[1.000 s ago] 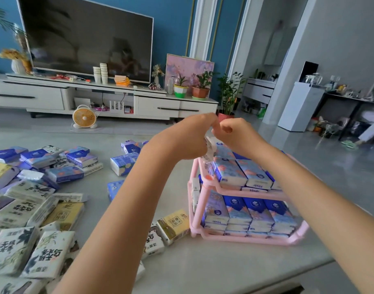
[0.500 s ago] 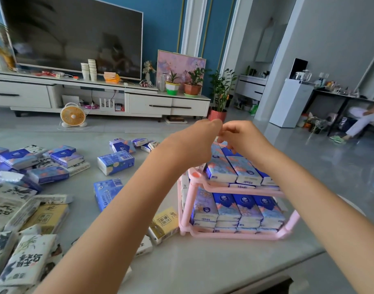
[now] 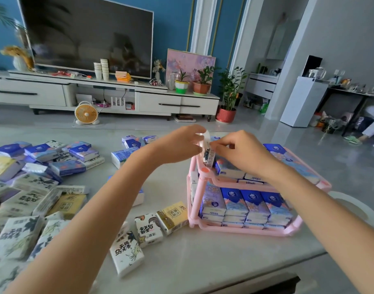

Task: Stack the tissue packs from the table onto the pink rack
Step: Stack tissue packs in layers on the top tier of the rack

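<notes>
We are pinching a pack (image 3: 207, 152) with both the left hand (image 3: 179, 145) and right hand (image 3: 240, 152), fingers curled, holding it on edge at the rack's (image 3: 245, 230) top left corner.

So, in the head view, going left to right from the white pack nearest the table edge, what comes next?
White pack with black characters → second white pack → yellow pack → pink rack, holding blue packs.
</notes>
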`<state>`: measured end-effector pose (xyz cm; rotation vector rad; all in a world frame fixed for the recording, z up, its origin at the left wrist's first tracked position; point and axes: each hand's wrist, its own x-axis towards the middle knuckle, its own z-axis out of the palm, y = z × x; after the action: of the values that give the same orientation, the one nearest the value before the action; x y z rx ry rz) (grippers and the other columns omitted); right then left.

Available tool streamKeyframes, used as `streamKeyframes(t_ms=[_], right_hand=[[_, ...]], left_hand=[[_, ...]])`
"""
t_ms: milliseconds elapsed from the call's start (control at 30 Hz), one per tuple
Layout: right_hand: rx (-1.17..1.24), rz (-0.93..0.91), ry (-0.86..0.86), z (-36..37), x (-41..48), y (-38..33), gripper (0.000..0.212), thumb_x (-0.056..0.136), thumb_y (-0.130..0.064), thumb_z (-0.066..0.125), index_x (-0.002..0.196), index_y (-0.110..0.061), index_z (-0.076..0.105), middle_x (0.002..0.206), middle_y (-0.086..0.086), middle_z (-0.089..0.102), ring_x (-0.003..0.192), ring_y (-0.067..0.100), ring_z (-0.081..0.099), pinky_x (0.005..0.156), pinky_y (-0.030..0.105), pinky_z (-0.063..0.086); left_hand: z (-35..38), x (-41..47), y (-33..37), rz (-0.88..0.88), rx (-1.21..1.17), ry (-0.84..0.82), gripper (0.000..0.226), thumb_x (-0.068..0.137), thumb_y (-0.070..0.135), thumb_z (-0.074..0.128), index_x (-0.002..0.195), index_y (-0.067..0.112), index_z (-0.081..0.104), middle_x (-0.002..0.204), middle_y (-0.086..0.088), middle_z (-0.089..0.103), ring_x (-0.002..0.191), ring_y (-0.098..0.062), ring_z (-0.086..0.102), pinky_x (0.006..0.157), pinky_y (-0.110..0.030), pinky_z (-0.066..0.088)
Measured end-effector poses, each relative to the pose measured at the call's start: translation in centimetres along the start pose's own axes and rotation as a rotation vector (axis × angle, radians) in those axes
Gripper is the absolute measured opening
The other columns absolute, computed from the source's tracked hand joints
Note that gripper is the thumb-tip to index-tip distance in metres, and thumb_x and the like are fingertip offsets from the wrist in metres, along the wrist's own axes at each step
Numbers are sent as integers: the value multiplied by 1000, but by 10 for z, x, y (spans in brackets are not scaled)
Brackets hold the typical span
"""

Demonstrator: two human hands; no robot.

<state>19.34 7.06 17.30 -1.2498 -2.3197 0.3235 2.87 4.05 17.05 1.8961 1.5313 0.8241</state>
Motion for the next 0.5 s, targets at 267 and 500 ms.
streamKeyframes(t_ms=[267, 500], right_hand=[[94, -350, -75, 80, -47, -71, 25, 91, -18, 52, 114, -19, 60, 97, -7, 53, 75, -7, 43, 70, 8, 32], [-176, -178, -498, 165, -87, -80, 71, 78, -64, 52, 129, -20, 30, 128, 2, 38, 117, 21, 41, 94, 32, 34]], left_hand=[[-69, -52, -40, -351, 522, -7, 34, 92, 19, 51, 123, 4, 54, 109, -10, 60, 85, -23, 59, 70, -27, 45], [-44, -72, -95, -572, 564, -354, 44, 87, 29, 62, 124, 7, 53, 113, -7, 60, 93, -20, 60, 81, -31, 53]])
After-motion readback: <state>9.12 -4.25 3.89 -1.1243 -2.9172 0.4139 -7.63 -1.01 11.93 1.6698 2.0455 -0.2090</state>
